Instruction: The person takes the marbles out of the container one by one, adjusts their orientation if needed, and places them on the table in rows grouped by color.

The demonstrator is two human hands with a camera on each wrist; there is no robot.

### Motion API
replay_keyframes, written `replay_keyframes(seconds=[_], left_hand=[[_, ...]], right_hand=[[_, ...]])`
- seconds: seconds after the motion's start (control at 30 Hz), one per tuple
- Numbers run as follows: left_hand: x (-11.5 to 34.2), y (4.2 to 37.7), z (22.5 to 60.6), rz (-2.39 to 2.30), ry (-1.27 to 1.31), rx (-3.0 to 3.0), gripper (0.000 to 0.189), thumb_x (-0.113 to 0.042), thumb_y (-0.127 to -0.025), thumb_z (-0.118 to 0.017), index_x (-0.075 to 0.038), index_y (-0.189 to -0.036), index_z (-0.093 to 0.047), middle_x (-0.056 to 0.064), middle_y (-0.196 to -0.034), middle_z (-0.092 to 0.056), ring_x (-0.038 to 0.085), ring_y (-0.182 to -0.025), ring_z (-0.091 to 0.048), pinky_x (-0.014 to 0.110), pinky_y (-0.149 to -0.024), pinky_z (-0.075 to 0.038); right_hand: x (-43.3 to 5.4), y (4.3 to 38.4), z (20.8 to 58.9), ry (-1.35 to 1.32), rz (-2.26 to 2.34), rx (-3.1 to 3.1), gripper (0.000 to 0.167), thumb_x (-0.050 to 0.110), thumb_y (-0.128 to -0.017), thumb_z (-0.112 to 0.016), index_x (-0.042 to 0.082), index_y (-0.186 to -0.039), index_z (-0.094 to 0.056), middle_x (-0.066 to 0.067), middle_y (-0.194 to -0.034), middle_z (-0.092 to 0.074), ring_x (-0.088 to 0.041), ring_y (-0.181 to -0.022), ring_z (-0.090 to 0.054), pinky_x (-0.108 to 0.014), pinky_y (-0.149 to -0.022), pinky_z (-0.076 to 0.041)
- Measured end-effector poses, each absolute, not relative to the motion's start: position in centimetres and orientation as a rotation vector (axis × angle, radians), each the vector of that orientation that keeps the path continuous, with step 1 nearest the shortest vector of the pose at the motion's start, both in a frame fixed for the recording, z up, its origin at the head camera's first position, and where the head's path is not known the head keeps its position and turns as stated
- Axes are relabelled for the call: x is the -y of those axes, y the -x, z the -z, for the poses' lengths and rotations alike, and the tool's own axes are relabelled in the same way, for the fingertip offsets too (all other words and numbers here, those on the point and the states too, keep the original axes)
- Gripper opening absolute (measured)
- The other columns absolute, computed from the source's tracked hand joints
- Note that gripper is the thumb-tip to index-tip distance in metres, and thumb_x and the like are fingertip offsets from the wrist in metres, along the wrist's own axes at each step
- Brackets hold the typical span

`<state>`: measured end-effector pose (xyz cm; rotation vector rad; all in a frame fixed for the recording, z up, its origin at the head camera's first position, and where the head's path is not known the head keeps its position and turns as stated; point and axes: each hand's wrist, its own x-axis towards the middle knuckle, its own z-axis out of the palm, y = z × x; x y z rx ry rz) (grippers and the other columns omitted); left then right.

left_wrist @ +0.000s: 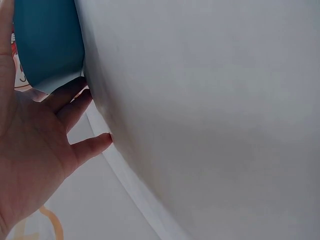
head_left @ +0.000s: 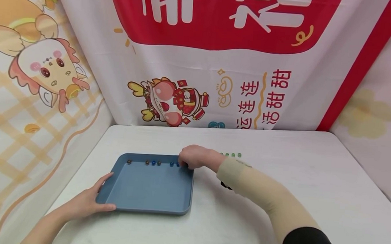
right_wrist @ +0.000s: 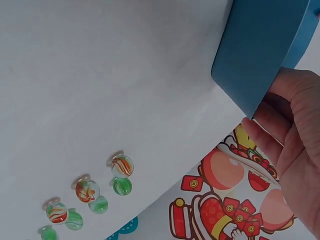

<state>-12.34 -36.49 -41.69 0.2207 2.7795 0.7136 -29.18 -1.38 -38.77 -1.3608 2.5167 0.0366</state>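
Observation:
A blue-grey rectangular tray (head_left: 148, 191) stands on the white table, with several brown and blue marbles (head_left: 153, 163) in a broken row along its far inner side. My left hand (head_left: 86, 201) grips the tray's near left end, thumb along the near wall and fingers at the left wall. In the left wrist view its other fingers (left_wrist: 75, 112) spread below the tray's wall. At the far right corner, my right hand (head_left: 195, 157) holds the tray's rim (right_wrist: 280, 70). Its fingertips inside the tray are hidden in the head view.
Beyond the tray to the right, several green marbles (head_left: 233, 155) lie on the table; the right wrist view also shows clear marbles with orange-red swirls (right_wrist: 87, 190) beside them. Printed cloth (head_left: 185, 62) hangs behind the table, and more lines both sides.

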Motion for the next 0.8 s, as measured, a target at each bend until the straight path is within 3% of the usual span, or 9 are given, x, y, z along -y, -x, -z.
replay_keyframes(seconds=[0.57,0.8], left_hand=[[36.36,12.28,41.8,-0.706,-0.188,-2.767,0.111,-0.048,-0.078,-0.078,-0.007,-0.154,-0.007,0.046,-0.14,-0.029,0.058,-0.118,-0.044,0.061,-0.087,-0.041],[36.39,12.4,41.71,-0.691,-0.174,-2.766,0.112,-0.049,-0.078,-0.078,-0.008,-0.154,-0.006,0.046,-0.139,-0.029,0.058,-0.118,-0.044,0.061,-0.087,-0.042]], right_hand=[[1.49,29.27,38.99,1.28,0.032,-2.47,0.024,-0.002,-0.091,-0.064,0.016,-0.101,-0.076,0.004,-0.089,-0.065,-0.014,-0.081,-0.058,-0.025,-0.082,-0.05],[1.34,28.93,38.53,1.205,0.142,-2.414,0.009,0.013,-0.088,-0.074,0.016,-0.096,-0.077,0.006,-0.085,-0.067,-0.011,-0.077,-0.06,-0.021,-0.073,-0.05]])
